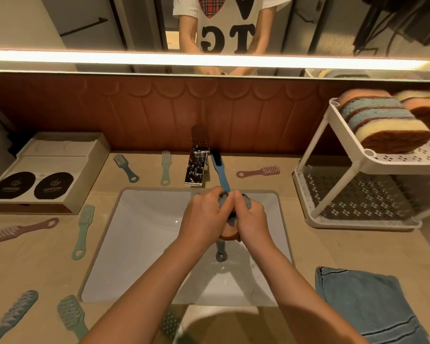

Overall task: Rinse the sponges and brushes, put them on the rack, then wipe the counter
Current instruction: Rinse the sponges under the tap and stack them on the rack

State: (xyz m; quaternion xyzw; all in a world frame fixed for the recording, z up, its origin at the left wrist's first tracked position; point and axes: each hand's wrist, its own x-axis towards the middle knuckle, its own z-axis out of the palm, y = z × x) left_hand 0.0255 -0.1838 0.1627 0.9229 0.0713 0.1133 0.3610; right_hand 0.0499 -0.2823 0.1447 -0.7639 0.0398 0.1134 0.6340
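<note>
Both hands, left hand and right hand, have fingers pressed tight around a sponge over the sink. Best to squeeze it fully under the tap just beyond the fingers, then turn it.

A lit mirror spans the top of the frame above a reddish-brown scalloped backsplash and beige countertop.

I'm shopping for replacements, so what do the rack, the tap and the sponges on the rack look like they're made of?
Rack: looks like matte white plastic, with moulded perforated shelves. Tap: polished, chrome-like metal, mirror-bright and spotted with droplets. Sponges: soft, porous foam in coloured layers, with a darker, rougher scouring face.
</note>
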